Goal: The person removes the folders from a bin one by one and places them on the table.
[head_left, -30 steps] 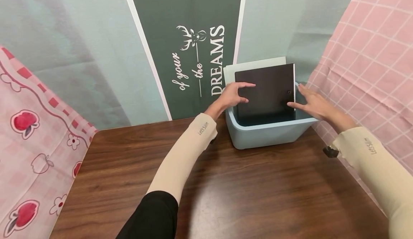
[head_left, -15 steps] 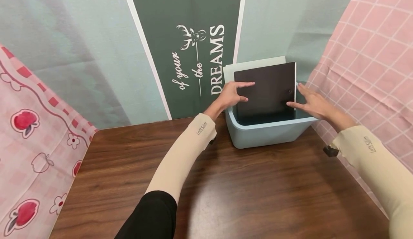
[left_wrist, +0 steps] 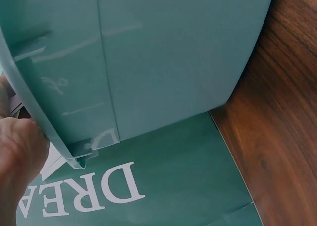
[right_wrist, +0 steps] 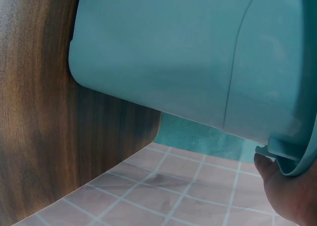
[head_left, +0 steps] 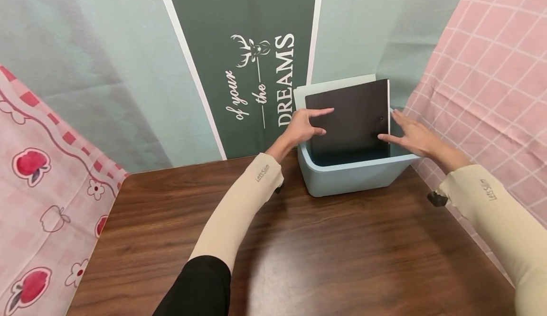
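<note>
In the head view, a dark flat rectangle [head_left: 348, 116] with a pale right edge, perhaps a notebook, stands tilted inside a light blue bin [head_left: 354, 178]. Behind it a pale mint sheet or board [head_left: 337, 85] rises above the rim. My left hand [head_left: 300, 125] lies over the bin's left rim, index finger and thumb stretched apart before the dark rectangle. Across the right rim reaches my right hand [head_left: 413, 134], fingers extended and thumb at the rectangle's right edge. The wrist views show mostly the bin's outer walls [left_wrist: 173, 52]; contact of the hidden fingers cannot be told.
The bin stands on a brown wooden table [head_left: 299, 254], near its back right corner. Behind hangs a grey-green cloth [head_left: 256, 3] with white lettering. A pink checked cloth [head_left: 504, 83] borders the right side, and an apple-print cloth [head_left: 38, 202] the left.
The dark rectangle's right side has risen slightly, so its top edge slopes more. Both hands keep nearly the same places, and the head view has shifted a little.
</note>
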The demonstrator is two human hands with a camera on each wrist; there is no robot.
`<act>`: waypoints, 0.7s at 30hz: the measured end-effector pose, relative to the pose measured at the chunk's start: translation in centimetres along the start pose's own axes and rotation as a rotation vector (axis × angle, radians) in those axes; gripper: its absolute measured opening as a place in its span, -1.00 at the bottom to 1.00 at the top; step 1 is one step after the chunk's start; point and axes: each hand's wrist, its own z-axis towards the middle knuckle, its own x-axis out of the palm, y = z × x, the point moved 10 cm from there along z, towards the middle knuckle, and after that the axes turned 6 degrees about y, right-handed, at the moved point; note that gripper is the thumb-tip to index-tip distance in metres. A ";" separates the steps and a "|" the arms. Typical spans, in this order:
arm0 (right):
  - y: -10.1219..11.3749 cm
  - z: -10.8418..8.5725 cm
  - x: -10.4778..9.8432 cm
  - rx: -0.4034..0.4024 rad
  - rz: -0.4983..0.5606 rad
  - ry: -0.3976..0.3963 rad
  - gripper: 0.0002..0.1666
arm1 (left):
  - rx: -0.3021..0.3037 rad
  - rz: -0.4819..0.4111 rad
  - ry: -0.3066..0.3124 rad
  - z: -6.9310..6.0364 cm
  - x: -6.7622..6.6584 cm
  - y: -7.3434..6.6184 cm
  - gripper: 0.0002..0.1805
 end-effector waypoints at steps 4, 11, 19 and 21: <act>0.0 0.0 0.0 -0.004 0.007 -0.009 0.23 | 0.019 -0.008 -0.025 -0.3 -0.6 -0.4 -0.26; -0.2 0.0 0.0 -0.008 0.016 -0.014 0.25 | 0.023 -0.016 -0.073 -0.9 -1.5 -0.9 -0.27; -0.2 0.0 0.0 -0.006 0.024 -0.015 0.26 | 0.031 -0.039 -0.129 -1.9 -2.8 -1.5 -0.28; -0.2 0.0 0.0 -0.007 0.026 -0.016 0.26 | 0.031 -0.048 -0.146 -2.1 -3.2 -1.4 -0.28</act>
